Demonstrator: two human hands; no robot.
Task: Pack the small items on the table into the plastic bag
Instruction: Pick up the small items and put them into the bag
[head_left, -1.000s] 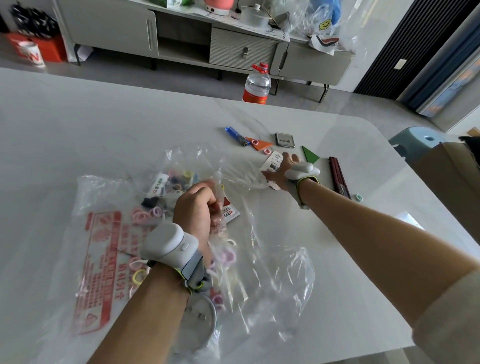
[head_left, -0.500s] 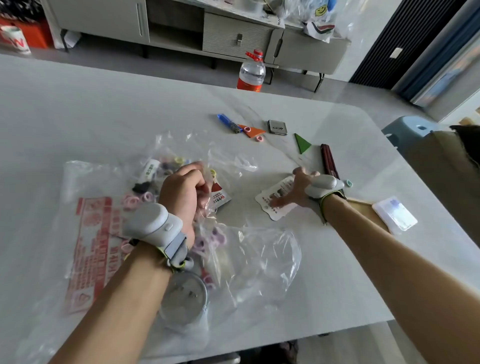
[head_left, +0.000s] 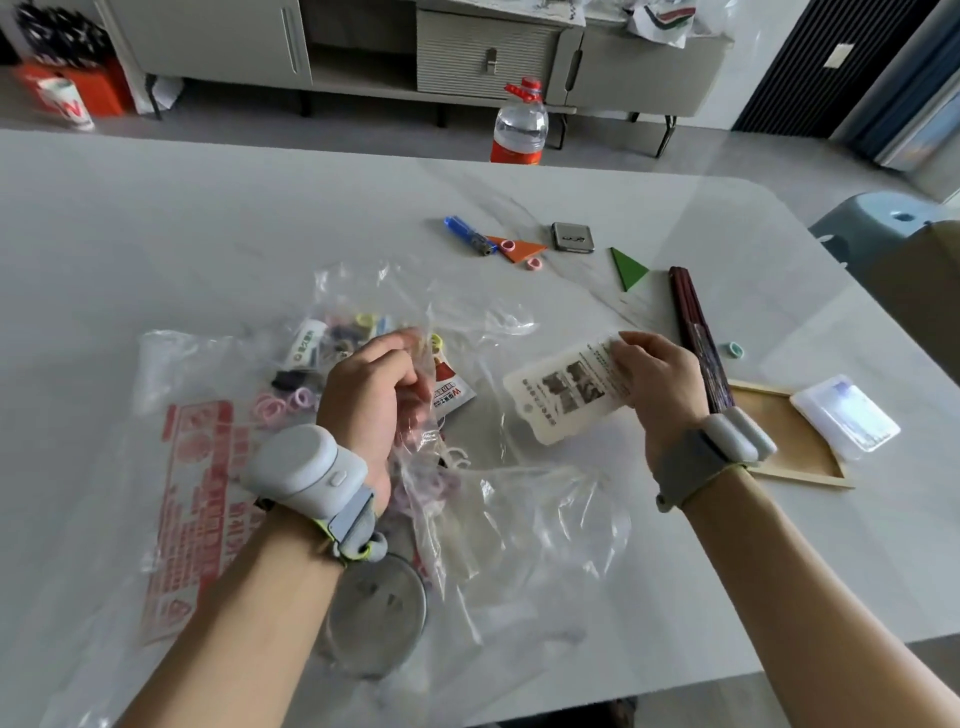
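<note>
A clear plastic bag (head_left: 524, 519) with red print lies crumpled on the white table (head_left: 156, 234); inside are several pastel rings, small packets and a grey round disc (head_left: 376, 613). My left hand (head_left: 376, 397) pinches the bag's upper film. My right hand (head_left: 660, 382) holds a white printed card (head_left: 563, 395) lifted just right of the bag's mouth. Farther back lie a blue pen-like stick (head_left: 467, 236), an orange triangle (head_left: 519, 249), a pink ring (head_left: 534, 264), a small grey case (head_left: 572, 237) and a green triangle (head_left: 627, 267).
A dark folded fan (head_left: 698, 338), a teal ring (head_left: 734, 351), a wooden frame (head_left: 784, 441) and a clear plastic box (head_left: 844, 415) lie at the right. Beyond the table's far edge stand a water bottle (head_left: 519, 124) and a cabinet. A blue stool (head_left: 883, 213) sits at the right.
My right hand slid the white card back across the table from near the far items, then lifted it toward the bag. My left hand kept its hold on the bag.
</note>
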